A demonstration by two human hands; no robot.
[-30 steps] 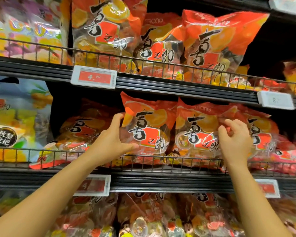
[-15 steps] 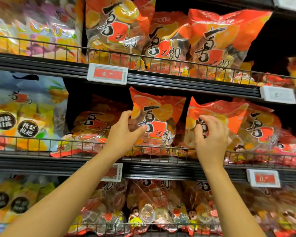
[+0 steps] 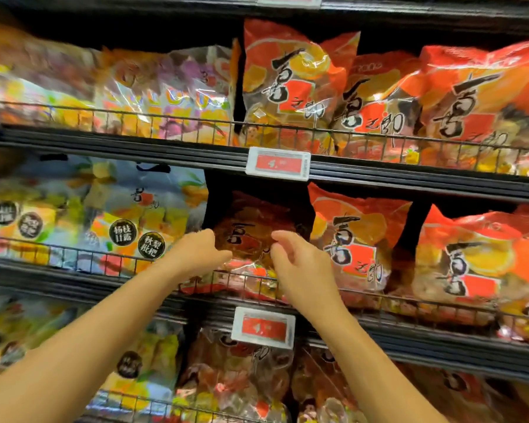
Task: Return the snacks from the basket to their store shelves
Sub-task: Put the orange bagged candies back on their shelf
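Both hands have shifted left along the middle shelf since half a second ago and drawn closer together: they were spread on two separate orange bags, and I now see them meeting over a darker one set back in shadow. My left hand [image 3: 200, 254] has its fingers bent against the left edge of that shadowed orange bag [image 3: 251, 236]; whether it actually grips the plastic I cannot tell through the blur. My right hand [image 3: 300, 264] hangs just right of it with fingers loosely curled and nothing in them, in front of the bag's right edge.

That bag leans back behind the wire rail [image 3: 245, 280] of the middle shelf [image 3: 440, 337], with black brush lettering on orange and a clear lower part showing wrapped sweets. Just right of it stands a brighter upright orange bag [image 3: 358, 239] of the same print, and another [image 3: 477, 264] further right. Left of it lie pale blue and yellow bags [image 3: 89, 215] with round black labels.

A red price tag [image 3: 263, 328] clips to the shelf edge below my hands. Above, a second price tag [image 3: 278, 164] sits on the upper shelf, which carries more orange bags [image 3: 290, 83] and multicoloured packs [image 3: 165, 96].
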